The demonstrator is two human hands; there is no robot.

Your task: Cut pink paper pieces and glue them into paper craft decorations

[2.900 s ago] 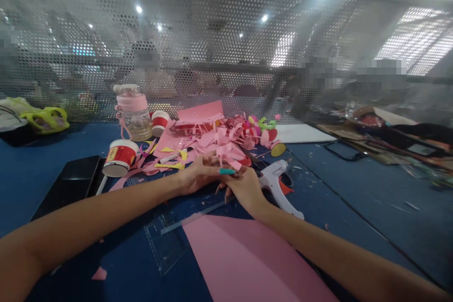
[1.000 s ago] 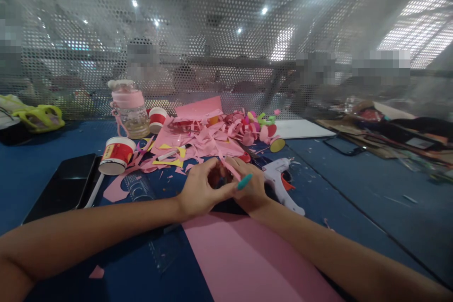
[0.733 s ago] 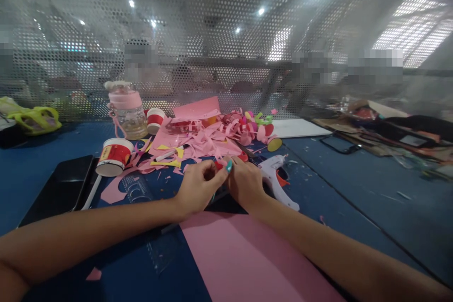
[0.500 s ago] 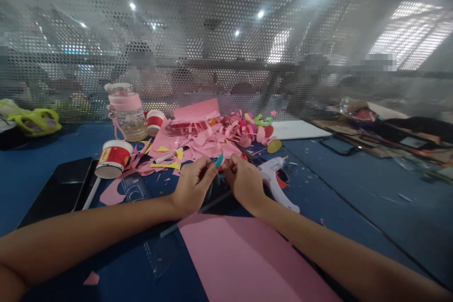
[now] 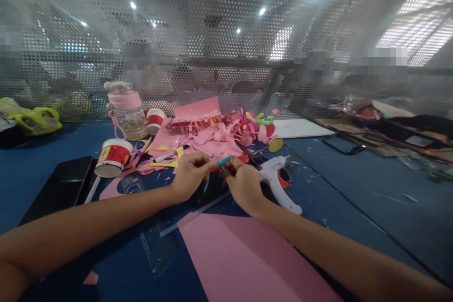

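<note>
My left hand [image 5: 189, 174] and my right hand [image 5: 244, 184] meet fingertip to fingertip just above the blue table [image 5: 354, 188]. Both pinch a small piece of paper between them; it is mostly hidden by the fingers and its shape is unclear. Teal fingernails show at the pinch. Right behind the hands lies a heap of pink paper scraps [image 5: 201, 139] with a few yellow bits. A white glue gun [image 5: 279, 181] lies just right of my right hand. In front of the hands lies a large pink sheet [image 5: 247, 259].
A red paper cup [image 5: 112, 156] lies on its side to the left, beside a black tablet [image 5: 60, 186]. A pink-lidded bottle [image 5: 128, 111] and a second red cup [image 5: 155, 120] stand behind. A clear ruler [image 5: 163, 240] lies by the sheet. A perforated screen [image 5: 226, 33] closes the back, with people behind.
My hands drew back from the scrap heap and came together. Over the last second they have stayed joined, the fingers turning the small piece, and shifted slightly away from me.
</note>
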